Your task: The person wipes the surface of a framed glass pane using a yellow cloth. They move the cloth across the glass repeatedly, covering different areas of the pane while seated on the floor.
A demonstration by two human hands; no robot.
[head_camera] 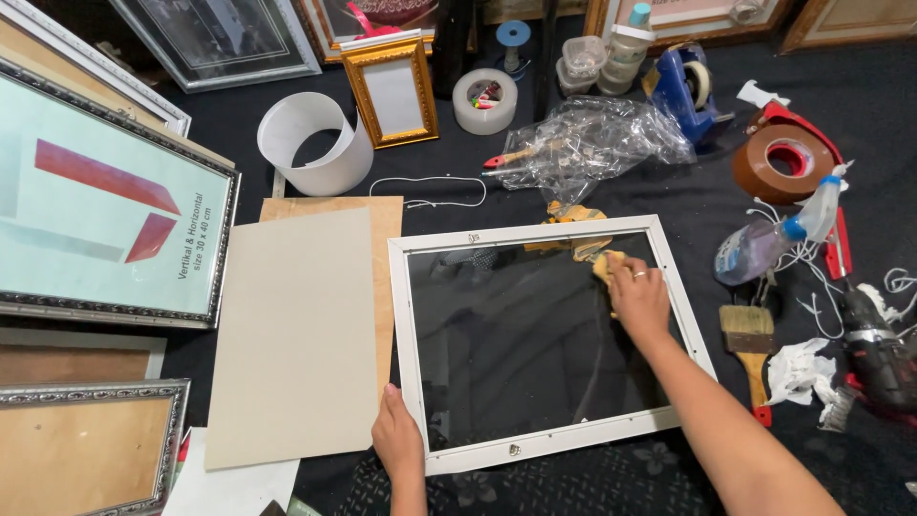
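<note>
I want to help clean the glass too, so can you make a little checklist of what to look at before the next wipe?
1. Left hand steadies the white frame at its lower left corner: ok.
2. Right hand presses the yellow cloth on the glass near the upper right corner: ok.
3. Glass wiped clean all over: cannot tell, reflections hide it.
4. Frame lies flat on the dark table cover: ok.
5. Spray bottle near the right hand: ok.
6. Grey board beside the frame, off the glass: ok.
</note>
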